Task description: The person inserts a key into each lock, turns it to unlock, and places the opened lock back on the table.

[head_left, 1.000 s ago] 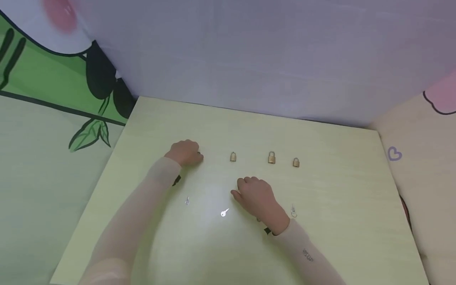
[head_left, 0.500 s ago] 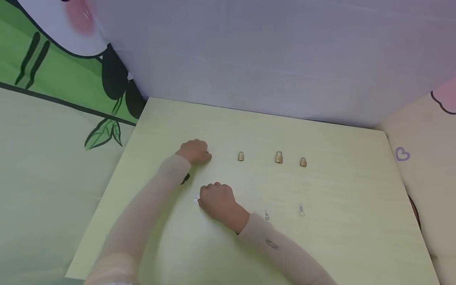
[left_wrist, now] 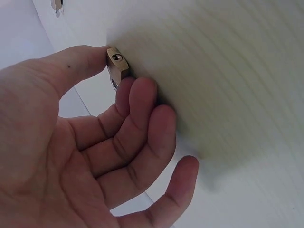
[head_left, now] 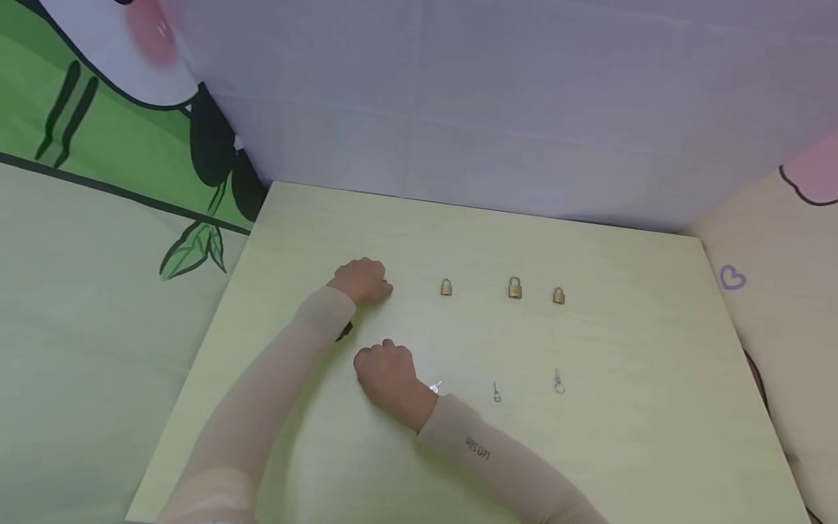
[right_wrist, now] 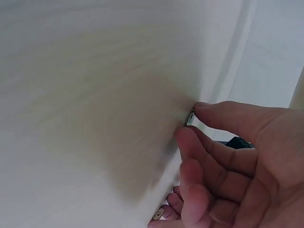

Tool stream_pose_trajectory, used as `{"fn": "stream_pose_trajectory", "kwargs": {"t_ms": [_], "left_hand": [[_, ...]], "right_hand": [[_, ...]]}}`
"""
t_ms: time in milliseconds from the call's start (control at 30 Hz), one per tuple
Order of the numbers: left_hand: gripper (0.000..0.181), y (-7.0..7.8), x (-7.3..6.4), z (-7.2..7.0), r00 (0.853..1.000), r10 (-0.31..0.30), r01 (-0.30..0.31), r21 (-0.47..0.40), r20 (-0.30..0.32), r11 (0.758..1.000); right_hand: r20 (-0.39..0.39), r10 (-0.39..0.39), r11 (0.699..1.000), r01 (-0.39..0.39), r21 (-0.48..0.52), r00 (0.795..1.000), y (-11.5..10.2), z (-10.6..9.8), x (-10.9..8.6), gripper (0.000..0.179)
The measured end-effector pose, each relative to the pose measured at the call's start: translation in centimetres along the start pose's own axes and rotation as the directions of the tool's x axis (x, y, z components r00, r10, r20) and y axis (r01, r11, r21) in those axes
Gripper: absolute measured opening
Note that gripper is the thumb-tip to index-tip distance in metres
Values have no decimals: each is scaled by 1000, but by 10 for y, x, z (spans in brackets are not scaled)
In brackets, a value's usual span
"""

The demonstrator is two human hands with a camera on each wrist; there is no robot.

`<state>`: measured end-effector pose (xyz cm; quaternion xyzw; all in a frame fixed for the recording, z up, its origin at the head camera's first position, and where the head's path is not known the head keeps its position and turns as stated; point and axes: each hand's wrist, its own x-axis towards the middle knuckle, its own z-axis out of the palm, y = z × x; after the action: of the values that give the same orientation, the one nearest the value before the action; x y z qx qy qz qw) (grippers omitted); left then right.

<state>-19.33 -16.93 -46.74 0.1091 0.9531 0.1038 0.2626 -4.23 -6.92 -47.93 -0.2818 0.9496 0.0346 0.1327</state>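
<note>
On the left part of the table, my left hand (head_left: 360, 281) pinches a small brass padlock (left_wrist: 118, 62) between thumb and fingertips, its keyhole facing the left wrist camera. My right hand (head_left: 389, 375), nearer to me, has thumb and fingertips closed on a small silvery key (right_wrist: 190, 118) at the table surface. In the head view the hands hide both the held padlock and the held key. To the right of the right hand lie three more keys: one key (head_left: 435, 387) partly behind the wrist, a middle key (head_left: 497, 394), and a key with a ring (head_left: 559, 383).
A row of three brass padlocks lies further back: a small padlock (head_left: 446, 288), a larger padlock (head_left: 515, 290) and another small padlock (head_left: 559, 297). The pale wooden table (head_left: 628, 451) meets a plain back wall (head_left: 458, 109) and printed side walls.
My right hand has moved left across the table to the leftmost key and taken it between thumb and fingers. The left hand stays with its padlock; the head view has shifted slightly.
</note>
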Motion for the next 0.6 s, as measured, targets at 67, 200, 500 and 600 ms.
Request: {"fn": "stream_pose_trajectory", "kwargs": {"t_ms": [67, 200, 500, 600], "left_hand": [[29, -1, -1, -1, 1000, 4, -4, -6, 2, 1000], [29, -2, -1, -1, 1000, 11, -11, -7, 6, 1000], [29, -6, 5, 0, 1000, 20, -19, -6, 20, 1000], [30, -6, 8, 0, 999, 26, -26, -3, 35, 1000]], "right_hand": [[-1, 14, 1000, -14, 2, 1000, -2, -1, 0, 16], [-11, 47, 998, -46, 32, 999, -5, -4, 0, 16], [27, 135, 984, -137, 109, 990, -8, -6, 5, 17], [76, 191, 957, -203, 208, 979, -5, -4, 10, 18]]}}
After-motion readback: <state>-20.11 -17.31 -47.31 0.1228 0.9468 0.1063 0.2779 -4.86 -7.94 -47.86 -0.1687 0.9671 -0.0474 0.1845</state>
